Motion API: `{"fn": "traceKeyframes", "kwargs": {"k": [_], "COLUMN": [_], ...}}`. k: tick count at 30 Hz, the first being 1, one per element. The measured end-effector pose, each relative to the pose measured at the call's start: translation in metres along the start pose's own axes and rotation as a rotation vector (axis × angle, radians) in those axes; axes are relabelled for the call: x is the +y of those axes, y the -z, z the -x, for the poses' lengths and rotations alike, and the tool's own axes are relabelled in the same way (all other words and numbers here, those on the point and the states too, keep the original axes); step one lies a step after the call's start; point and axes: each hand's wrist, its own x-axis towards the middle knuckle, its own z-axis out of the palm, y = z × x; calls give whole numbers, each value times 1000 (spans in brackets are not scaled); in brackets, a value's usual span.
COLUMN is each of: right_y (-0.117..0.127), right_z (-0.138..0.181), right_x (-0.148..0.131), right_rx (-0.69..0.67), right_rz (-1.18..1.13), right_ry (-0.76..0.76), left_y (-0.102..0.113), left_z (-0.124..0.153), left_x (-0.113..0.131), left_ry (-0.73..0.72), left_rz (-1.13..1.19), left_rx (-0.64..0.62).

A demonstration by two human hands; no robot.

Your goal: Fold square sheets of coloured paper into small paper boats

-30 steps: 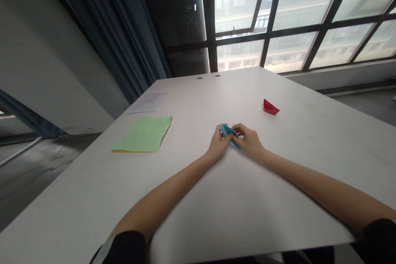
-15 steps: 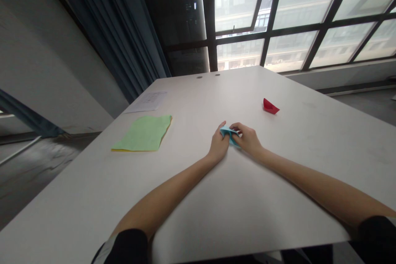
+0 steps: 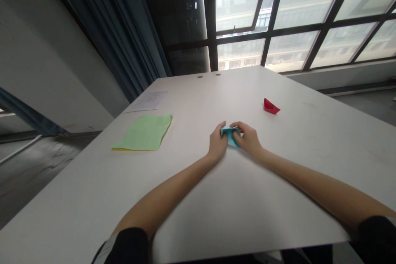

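A piece of folded light-blue paper [image 3: 232,142] is between my two hands, just above or on the white table. My left hand [image 3: 218,142] grips its left edge, with the thumb on the near side. My right hand [image 3: 248,138] holds the right side, thumb pressed into the fold and fingers curled over the top edge. Parts of the paper are hidden behind the fingers. Beyond my right hand lies a small red folded paper boat [image 3: 271,107], apart from both hands.
A stack of paper sheets, green [image 3: 144,132] on top with yellow below, lies left of my hands. Behind it is a printed white sheet [image 3: 148,101]. The white table [image 3: 198,214] reaches toward the windows [image 3: 241,55]; a blue curtain [image 3: 123,29] hangs at the left.
The blue paper has opened out and now shows a broader, flatter face between my hands. My hands have shifted only slightly; the red boat and paper stack stay put.
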Motion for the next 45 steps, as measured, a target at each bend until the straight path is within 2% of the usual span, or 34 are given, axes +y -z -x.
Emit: {"fn": "traceKeyframes", "kwargs": {"k": [4,9,13,17,22,26,30,34,38,41,45], "right_y": [1,-3,-6,-6,-3,0,2,3,5,5,3], "right_z": [-2,-5,-6,-7,-10,-11,-11,-11,-10,-11,-11], "right_x": [0,15,20,18,18,17,17,19,20,20,22], "right_rx": [-1,-10,16,-16,8,8,-29,-96,-177,-232,-194], "right_rz": [-84,-349,-530,-770,-921,-949,-907,-860,-941,-982,-933], "right_ry": [-105,-268,-430,-598,-689,-714,-686,-613,-575,-561,-572], "left_y": [1,6,11,13,15,17,18,20,25,28,27], "left_z": [-2,-7,-8,-9,-14,-15,-16,-18,-21,-22,-21], "left_x": [1,-4,-4,2,1,0,6,8,3,2,4], "left_ry": [0,-17,19,14,-14,6,181,320,338,369,387], "left_rz": [-13,57,129,105,112,122,255,392,520,532,439], "left_rx": [-56,-139,-120,-128,-161,-178,-273,-290,-279,-231,-208]}}
